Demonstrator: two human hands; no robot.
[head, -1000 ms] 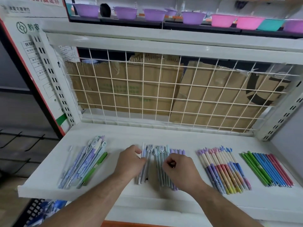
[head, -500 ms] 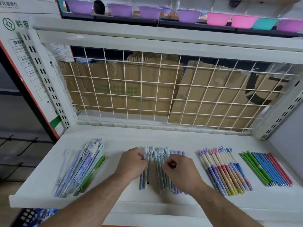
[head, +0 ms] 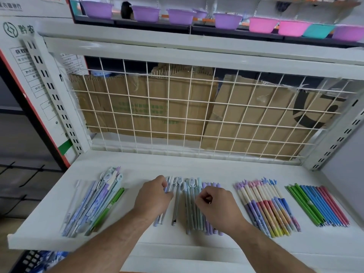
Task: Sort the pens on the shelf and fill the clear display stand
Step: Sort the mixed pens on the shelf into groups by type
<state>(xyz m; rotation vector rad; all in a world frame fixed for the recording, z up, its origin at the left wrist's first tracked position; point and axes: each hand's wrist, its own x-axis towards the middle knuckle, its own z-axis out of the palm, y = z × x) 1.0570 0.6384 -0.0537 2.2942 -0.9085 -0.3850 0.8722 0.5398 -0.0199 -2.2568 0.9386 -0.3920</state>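
Note:
Several groups of pens lie on the white shelf [head: 197, 166]. The middle group of grey-blue and lilac pens [head: 190, 205] lies under both hands. My left hand [head: 153, 197] curls its fingers over the top ends of a few pens [head: 159, 220] at that group's left side. A single grey pen [head: 175, 207] lies between my hands. My right hand [head: 215, 205] rests on the group's right part, thumb and fingers pinched together on a pen. No clear display stand is in view.
A loose pile of blue, lilac and green pens [head: 94, 203] lies at the left. Pastel two-tone pens [head: 266, 207] and slim green, blue and pink pens [head: 317, 205] lie in rows at the right. A wire grid [head: 197, 111] backs the shelf. Coloured bowls [head: 262, 24] stand above.
My left hand has drawn a few pens a little to the left, which opens a gap around one grey pen. My right hand has stayed on the middle group.

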